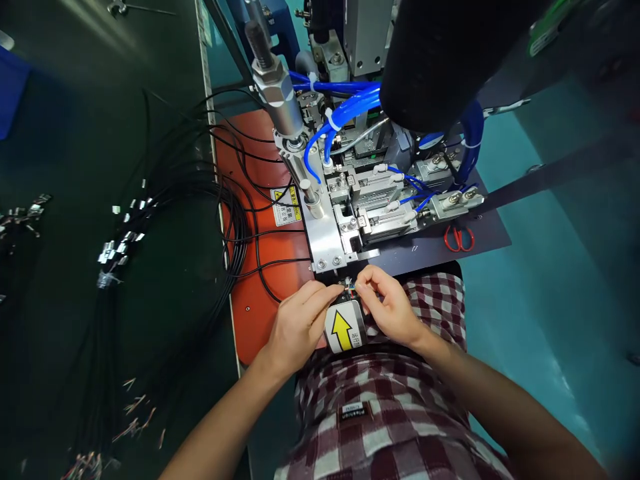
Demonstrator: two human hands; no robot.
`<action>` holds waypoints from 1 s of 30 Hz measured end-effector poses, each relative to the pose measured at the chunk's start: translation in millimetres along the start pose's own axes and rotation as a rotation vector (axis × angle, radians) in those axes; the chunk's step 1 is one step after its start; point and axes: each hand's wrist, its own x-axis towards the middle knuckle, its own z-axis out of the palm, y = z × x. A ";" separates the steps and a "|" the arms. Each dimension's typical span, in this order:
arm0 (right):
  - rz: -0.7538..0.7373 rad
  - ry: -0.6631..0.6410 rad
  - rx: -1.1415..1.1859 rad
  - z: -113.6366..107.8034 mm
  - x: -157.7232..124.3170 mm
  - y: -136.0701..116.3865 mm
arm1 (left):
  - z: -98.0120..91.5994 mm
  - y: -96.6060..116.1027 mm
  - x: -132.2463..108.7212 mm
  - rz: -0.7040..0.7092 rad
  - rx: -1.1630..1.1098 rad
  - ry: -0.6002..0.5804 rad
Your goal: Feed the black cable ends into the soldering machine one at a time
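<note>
Thin wires (352,289), partly hidden, indistinct

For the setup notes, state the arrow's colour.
The arrow is yellow with a black outline, clearest in the head view.

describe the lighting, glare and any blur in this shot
Head view: the metal plate is brightly lit and fairly crisp; the black cylinder is too dark for detail; pale glare streaks the dark table, upper left, and the teal floor, lower right; the small part at the fingertips is hard to make out.
</note>
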 end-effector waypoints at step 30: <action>-0.622 0.148 -0.308 -5.2 -8.0 0.6 | -9.7 0.4 -7.5 0.378 0.208 0.113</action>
